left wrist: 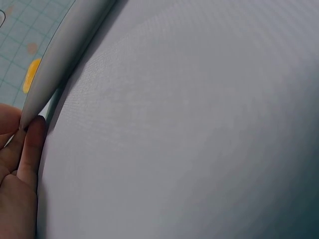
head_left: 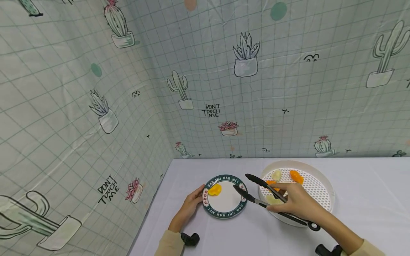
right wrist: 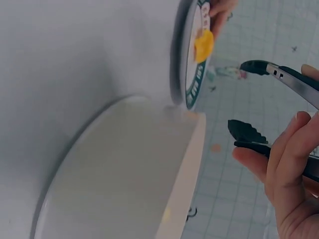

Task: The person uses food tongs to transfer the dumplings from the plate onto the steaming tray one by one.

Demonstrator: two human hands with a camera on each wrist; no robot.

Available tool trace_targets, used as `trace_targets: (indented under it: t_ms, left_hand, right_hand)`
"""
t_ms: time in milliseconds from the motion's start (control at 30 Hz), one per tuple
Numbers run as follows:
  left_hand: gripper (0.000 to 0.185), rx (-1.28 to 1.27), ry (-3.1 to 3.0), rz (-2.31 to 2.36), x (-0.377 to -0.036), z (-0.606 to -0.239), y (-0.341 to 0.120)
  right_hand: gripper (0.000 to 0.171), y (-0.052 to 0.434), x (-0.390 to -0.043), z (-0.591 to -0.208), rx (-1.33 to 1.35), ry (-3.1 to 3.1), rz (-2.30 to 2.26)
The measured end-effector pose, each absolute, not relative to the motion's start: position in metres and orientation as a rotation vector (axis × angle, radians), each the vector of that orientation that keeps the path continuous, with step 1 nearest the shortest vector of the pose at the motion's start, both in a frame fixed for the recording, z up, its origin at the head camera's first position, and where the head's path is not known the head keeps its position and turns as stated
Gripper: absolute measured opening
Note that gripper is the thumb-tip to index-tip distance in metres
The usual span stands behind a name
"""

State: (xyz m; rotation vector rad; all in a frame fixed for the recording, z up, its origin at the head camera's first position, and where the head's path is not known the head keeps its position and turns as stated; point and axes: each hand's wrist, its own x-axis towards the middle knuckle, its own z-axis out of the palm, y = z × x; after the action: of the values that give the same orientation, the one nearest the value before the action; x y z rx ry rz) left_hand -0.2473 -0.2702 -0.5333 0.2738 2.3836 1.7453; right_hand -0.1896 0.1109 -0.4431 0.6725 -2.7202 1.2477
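My left hand (head_left: 189, 203) pinches the left rim of a round white plate (head_left: 225, 202) with a green lettered border. In the left wrist view, fingers and thumb (left wrist: 20, 169) meet on either side of the plate's edge (left wrist: 70, 55). On the plate's left part lies a yellow, smooth-looking piece (head_left: 215, 190). My right hand (head_left: 298, 202) grips black-tipped metal tongs (head_left: 261, 203). The tongs' tips (right wrist: 255, 67) stand spread apart, holding nothing, and point toward the plate; one overlaps its right rim in the head view.
Right of the plate stands a round white tray (head_left: 320, 192) with a perforated surface, partly covered by my right hand. In it lie orange pieces (head_left: 296, 176) and pale yellow pieces (head_left: 276, 175). A cactus-print cloth (head_left: 275, 96) hangs behind the white table (head_left: 368, 199) and along its left.
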Motion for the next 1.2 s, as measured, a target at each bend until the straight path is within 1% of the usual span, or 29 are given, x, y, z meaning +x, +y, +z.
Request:
trace_targets:
  t_ms: [233,633,1200]
  left_hand:
    - [0.051,0.257,2.381,1.745,-0.246,-0.532,-0.27]
    - [0.05,0.249,2.39,1.748,-0.246,-0.534,-0.27]
    - [0.052,0.281,2.388,1.741,-0.248,-0.534,-0.271]
  right_hand:
    - [0.076,0.084,-0.199,-0.451,0.708,-2.733,1.289]
    - [0.077,0.046,-0.218,-0.475,0.748,-2.771,1.311]
    - [0.081,0.028,-0.229,-0.485,0.712,-2.825,1.336]
